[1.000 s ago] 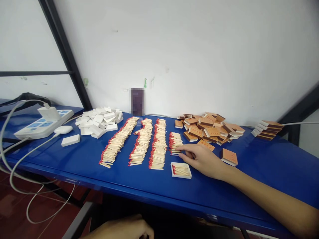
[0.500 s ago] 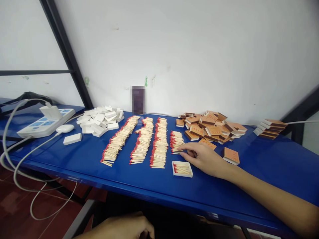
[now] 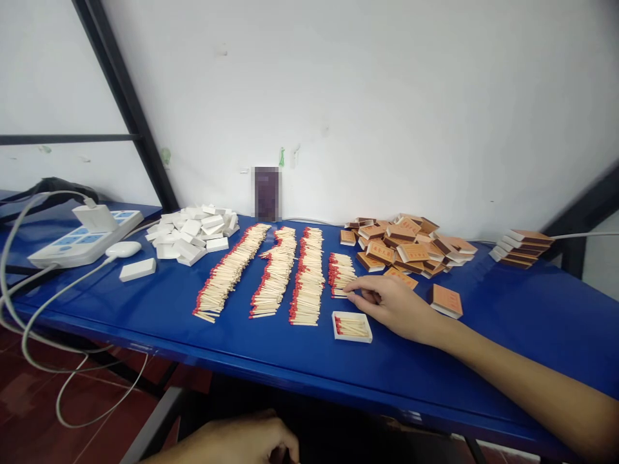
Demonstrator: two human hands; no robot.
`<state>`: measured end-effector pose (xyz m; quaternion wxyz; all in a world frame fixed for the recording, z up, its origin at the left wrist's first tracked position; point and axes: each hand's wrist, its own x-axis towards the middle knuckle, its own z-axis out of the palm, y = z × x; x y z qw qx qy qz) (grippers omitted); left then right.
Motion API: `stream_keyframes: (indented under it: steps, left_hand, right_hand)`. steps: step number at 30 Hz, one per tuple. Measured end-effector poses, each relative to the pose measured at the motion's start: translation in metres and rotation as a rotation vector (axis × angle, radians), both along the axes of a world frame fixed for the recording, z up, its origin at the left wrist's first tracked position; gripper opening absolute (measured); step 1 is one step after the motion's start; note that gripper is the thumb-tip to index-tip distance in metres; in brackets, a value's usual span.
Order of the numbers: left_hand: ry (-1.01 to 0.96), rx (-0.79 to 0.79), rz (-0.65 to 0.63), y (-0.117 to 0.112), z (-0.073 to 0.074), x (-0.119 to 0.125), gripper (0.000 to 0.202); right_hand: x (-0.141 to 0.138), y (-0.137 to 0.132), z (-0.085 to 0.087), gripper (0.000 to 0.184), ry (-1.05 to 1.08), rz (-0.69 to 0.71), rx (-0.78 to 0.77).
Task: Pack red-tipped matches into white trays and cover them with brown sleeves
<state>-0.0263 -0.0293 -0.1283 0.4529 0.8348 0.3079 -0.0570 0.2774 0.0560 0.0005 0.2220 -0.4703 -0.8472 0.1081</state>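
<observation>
At the near end of a short row of red-tipped matches, my right hand has its thumb and index finger pinched on the tail end of a match. Just below that hand lies a white matchbox tray, partly filled with matches whose red heads point left. Three longer rows of matches stretch away to its left. My left hand rests below the table edge, fingers loosely curled with nothing visible in them; its lower part is cut off by the frame.
White empty trays are heaped at back left, with a single tray nearer. Brown matchbox sleeves pile up at back right. One matchbox lies beside my forearm; a stack stands far right. A power strip and cables occupy the left.
The whole view has shifted slightly. My right hand stays at the short row with its fingers pinched, and my left hand stays low.
</observation>
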Motion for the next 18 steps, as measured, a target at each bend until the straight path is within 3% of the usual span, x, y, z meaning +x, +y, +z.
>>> stream_keyframes:
  steps: [18]
  left_hand:
    - [0.024, -0.036, 0.017, 0.0011, -0.0016, 0.0014, 0.021]
  right_hand:
    - [-0.0041, 0.0023, 0.0013, 0.026, 0.052, -0.040, -0.092]
